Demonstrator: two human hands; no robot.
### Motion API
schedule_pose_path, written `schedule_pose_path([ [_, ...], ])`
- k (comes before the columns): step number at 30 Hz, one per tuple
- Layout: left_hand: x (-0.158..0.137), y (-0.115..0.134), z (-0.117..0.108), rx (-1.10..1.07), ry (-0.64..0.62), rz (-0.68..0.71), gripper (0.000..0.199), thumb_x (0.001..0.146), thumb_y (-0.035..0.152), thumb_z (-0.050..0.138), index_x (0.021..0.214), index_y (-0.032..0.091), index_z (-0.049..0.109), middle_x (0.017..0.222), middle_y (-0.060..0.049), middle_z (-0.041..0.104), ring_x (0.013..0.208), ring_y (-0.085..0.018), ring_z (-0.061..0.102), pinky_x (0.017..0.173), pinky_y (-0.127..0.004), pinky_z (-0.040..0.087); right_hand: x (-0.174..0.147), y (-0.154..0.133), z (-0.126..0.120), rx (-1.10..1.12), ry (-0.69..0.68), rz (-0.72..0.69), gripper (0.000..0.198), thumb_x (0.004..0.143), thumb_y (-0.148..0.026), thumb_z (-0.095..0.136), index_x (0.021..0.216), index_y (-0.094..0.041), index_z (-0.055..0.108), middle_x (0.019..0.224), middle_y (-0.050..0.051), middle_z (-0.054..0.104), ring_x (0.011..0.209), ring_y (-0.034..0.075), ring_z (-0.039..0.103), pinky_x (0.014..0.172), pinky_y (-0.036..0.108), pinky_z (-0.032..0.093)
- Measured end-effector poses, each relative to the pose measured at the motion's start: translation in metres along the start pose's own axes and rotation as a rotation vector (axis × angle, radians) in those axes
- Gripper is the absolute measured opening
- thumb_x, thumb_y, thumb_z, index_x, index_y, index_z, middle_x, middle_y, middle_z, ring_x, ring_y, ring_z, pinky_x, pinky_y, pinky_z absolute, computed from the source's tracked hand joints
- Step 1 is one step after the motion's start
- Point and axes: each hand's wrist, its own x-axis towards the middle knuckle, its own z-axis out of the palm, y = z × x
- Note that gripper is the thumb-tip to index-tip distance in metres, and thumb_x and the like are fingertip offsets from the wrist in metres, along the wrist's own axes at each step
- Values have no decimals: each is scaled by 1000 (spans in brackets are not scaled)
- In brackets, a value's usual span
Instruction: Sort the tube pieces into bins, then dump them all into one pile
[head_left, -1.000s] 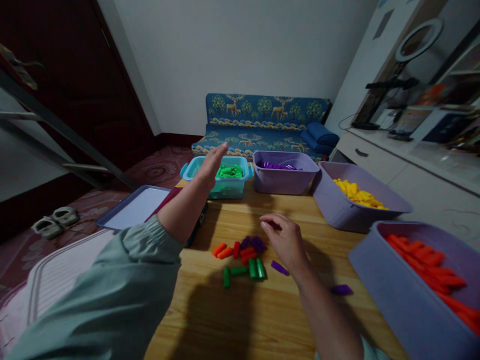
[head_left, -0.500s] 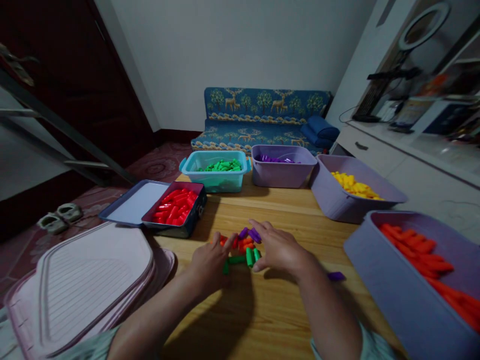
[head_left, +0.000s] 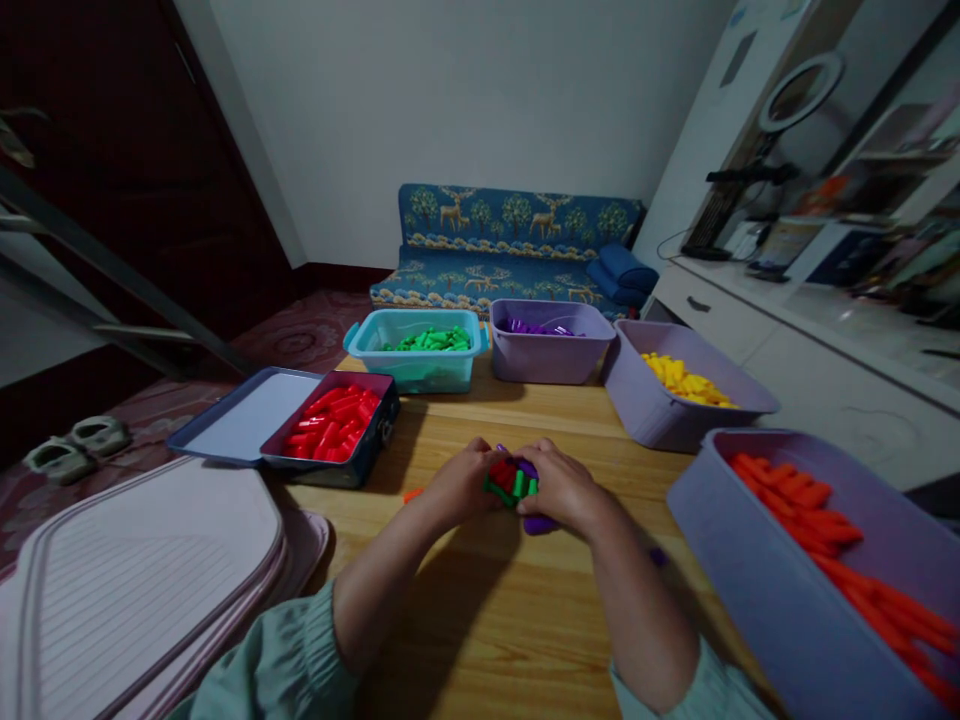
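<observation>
On the wooden table, my left hand [head_left: 465,486] and my right hand [head_left: 562,488] close in from both sides on a small heap of coloured plastic pieces [head_left: 514,482]. Red, green and purple ones show between the curled fingers; some fingertips are hidden. Under the right hand a purple piece [head_left: 540,524] pokes out. An orange piece [head_left: 412,495] lies beside my left wrist. Another purple piece [head_left: 658,557], blurred, lies to the right of my right forearm.
Around the table [head_left: 457,620] stand an open case of red pieces [head_left: 330,425], a turquoise bin [head_left: 420,375] with green, and lilac bins with purple [head_left: 551,360], yellow [head_left: 645,400] and orange [head_left: 750,540] pieces. Pink lids [head_left: 150,580] lie at left.
My hands have come together and closed around the loose pieces, which are now bunched more tightly. One orange piece is left outside, by my left wrist. The view has shifted slightly.
</observation>
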Motion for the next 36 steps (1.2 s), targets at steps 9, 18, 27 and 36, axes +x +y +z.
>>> schedule_pose_path([
  [9,-5,-18,8,-221,146,-23,62,58,22,81,115,19,60,118,-8,47,89,-17,57,80,-30,49,5,31,-5,110,101,55,75,57,-42,81,125,-20,58,117,9,59,102,23,58,84,32,43],
  [18,-6,-24,7,-162,140,-28,37,58,33,83,87,17,65,86,-1,54,78,-15,53,67,-26,42,-24,-4,-35,37,-18,27,19,62,-29,76,79,-24,70,79,-2,68,73,15,60,62,24,36],
  [27,-7,-23,6,-143,101,-11,38,63,34,80,96,20,69,91,-4,58,80,-17,58,71,-27,44,-64,-24,5,-74,-67,24,11,74,-20,66,84,-25,66,96,0,66,80,16,61,67,26,37],
  [36,-7,-19,5,-135,98,-24,37,63,31,80,96,20,70,92,-4,58,80,-17,58,72,-26,44,-112,45,-20,-284,130,306,7,82,-18,53,86,-21,57,96,6,60,78,18,61,66,28,40],
])
